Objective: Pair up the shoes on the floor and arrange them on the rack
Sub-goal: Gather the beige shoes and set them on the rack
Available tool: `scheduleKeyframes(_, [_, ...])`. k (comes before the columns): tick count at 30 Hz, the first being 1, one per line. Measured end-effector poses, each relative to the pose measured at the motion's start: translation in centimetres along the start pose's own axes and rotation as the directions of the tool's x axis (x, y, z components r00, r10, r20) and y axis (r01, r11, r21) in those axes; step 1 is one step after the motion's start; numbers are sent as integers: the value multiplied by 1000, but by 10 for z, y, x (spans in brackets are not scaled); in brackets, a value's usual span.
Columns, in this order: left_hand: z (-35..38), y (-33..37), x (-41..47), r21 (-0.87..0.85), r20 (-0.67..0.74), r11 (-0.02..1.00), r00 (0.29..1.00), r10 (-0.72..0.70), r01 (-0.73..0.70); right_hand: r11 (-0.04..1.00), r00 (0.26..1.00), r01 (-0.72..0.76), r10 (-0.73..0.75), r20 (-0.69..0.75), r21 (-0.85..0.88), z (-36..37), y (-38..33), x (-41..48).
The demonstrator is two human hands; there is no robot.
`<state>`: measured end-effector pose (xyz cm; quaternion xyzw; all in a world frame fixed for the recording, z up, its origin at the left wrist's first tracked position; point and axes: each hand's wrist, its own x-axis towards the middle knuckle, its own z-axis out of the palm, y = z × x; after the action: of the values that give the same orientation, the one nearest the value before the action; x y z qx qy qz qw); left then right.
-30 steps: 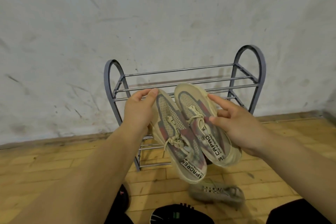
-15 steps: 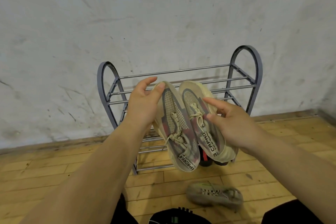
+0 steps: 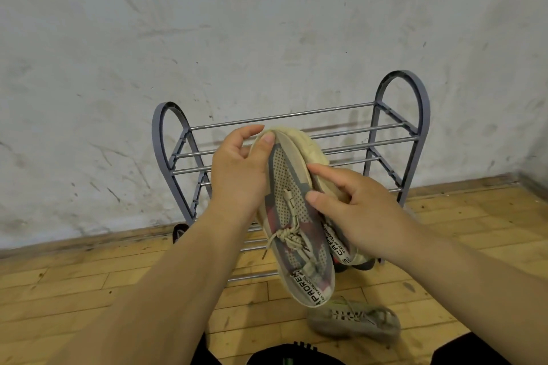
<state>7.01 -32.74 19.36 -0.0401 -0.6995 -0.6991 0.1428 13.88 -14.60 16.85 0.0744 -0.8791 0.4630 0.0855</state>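
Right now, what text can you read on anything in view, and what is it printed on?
"PROREM" or close, first letter cut off at the heel: white strap of the near beige shoe, in the left hand.
"CAP", rest hidden; small line beside it too blurred: strap of the far beige shoe, under the right hand.
Dark marks on the grey shoe on the floor: unreadable.
Rack: no text.

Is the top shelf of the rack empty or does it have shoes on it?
Empty as far as visible: the top shelf shows bare bars; the beige shoes hide its middle.
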Motion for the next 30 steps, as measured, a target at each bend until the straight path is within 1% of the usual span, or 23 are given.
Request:
scheduleKeyframes(2, [0,-1,-1,-5,-5,1000,1000,-23,23,1000,999,19,-19,48,13,3,2,0])
scheduleKeyframes(4, [1,-2,-2,-32,-7,998,998,-58,58,995,995,62,-56,81,-75,3,2,1])
scheduleKeyframes(6, [2,-1,-3,-84,0,991,994,-108,108,983,994,85,-72,85,-160,2,3,2])
scheduleKeyframes(9, [2,2,-4,-117,25,983,990,-138,140,976,992,112,-100,73,-185,2,5,5])
scheduleKeyframes(12, [1,4,-5,-109,72,984,989,-132,139,974,993,117,-114,29,-194,3,8,7])
scheduleKeyframes(17, [-3,10,-8,-84,196,988,974,-110,129,975,993,106,-114,-31,-194,2,11,10])
scheduleKeyframes(19, [-6,10,-10,-68,247,992,966,-83,103,986,994,87,-95,-54,-145,0,11,11])
scheduleKeyframes(21, [-7,10,-13,5,308,1000,951,-25,25,996,995,61,-66,-73,-72,-2,11,12])
scheduleKeyframes(24, [-6,6,-20,89,446,991,894,53,-103,1000,992,19,-20,-124,-12,-7,9,14])
scheduleKeyframes(26, [-5,3,-24,116,517,984,854,58,-137,1000,988,-8,4,-157,-24,-13,10,15])
scheduleKeyframes(30, [-5,-2,-29,168,585,978,811,2,-124,998,978,-69,68,-196,0,-22,14,18])
